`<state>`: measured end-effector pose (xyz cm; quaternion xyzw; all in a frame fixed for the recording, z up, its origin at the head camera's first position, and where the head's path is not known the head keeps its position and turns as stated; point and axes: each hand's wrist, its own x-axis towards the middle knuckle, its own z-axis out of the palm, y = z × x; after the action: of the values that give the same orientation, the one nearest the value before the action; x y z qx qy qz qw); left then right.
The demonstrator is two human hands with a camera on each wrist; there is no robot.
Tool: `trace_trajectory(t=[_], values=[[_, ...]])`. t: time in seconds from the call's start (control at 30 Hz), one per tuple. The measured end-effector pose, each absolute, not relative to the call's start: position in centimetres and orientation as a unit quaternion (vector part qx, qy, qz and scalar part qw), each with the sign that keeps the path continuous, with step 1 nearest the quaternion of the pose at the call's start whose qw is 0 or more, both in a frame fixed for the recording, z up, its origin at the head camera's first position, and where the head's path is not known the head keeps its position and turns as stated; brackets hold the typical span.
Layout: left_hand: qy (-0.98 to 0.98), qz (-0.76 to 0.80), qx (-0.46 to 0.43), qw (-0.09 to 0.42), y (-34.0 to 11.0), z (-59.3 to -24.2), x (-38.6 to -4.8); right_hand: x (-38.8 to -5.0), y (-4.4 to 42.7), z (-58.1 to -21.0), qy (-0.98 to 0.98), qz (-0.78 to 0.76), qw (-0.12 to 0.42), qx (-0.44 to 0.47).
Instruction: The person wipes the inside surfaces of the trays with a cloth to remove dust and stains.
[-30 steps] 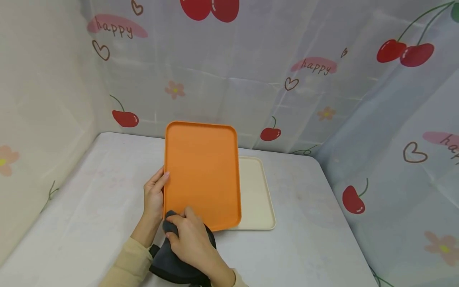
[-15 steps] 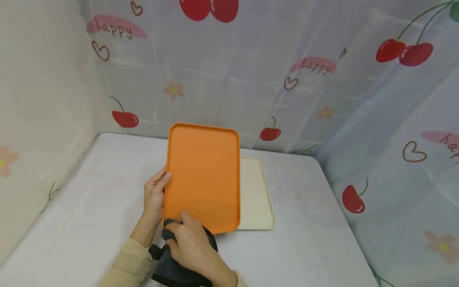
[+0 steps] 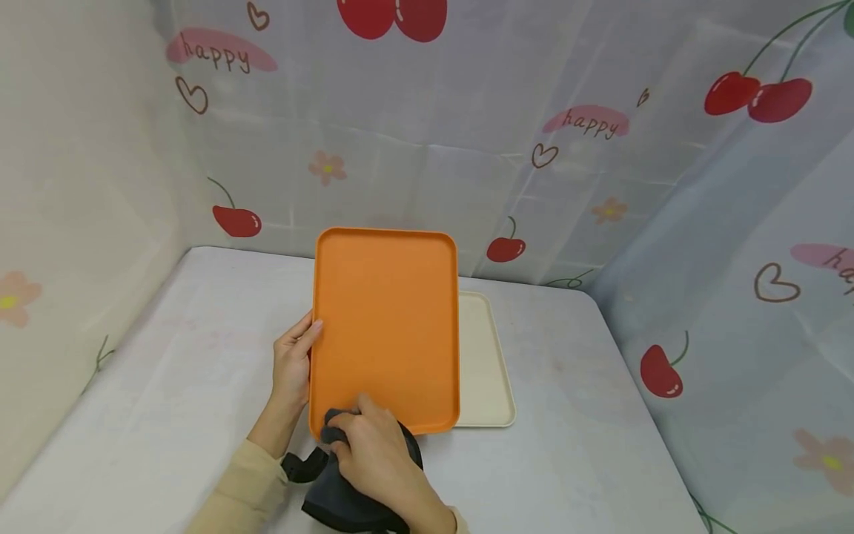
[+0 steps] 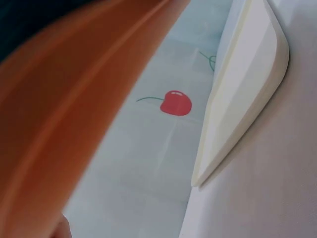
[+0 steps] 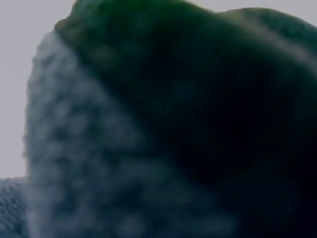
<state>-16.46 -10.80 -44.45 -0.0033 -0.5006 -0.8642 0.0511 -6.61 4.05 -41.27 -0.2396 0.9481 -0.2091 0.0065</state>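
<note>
In the head view my left hand [image 3: 291,367] holds an orange tray [image 3: 387,326] by its left edge, thumb over the rim. The tray is tilted up, with its inner face toward me. My right hand [image 3: 380,452] grips a bunched dark grey cloth [image 3: 353,493] at the tray's lower left corner, and the cloth's loose part hangs below. In the left wrist view the orange tray [image 4: 74,114] appears from its side, close up. The right wrist view is mostly filled by the blurred, rough-textured cloth [image 5: 84,134].
A cream tray [image 3: 485,371] lies on the white-covered table [image 3: 574,415], partly hidden behind the orange one. Printed curtains [image 3: 427,96] with cherries and hearts stand along the back and sides.
My right hand and the cloth have slid slightly down and right along the tray's lower left part. The orange tray has shifted a little right and covers more of the cream tray.
</note>
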Motion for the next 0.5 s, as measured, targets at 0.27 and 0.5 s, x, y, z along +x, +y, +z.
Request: trace_trajectory(t=[0.27, 0.5], values=[[-0.502, -0.863, 0.009, 0.053, -11.0, -44.3, -16.5, -6.7, 7.3, -41.7, 0.948, -0.266, 0.014, -0.177], [-0.498, -0.865, 0.021, 0.057, -11.7, -43.9, -16.5, -7.2, 10.1, -41.8, 0.953, -0.278, 0.012, -0.121]])
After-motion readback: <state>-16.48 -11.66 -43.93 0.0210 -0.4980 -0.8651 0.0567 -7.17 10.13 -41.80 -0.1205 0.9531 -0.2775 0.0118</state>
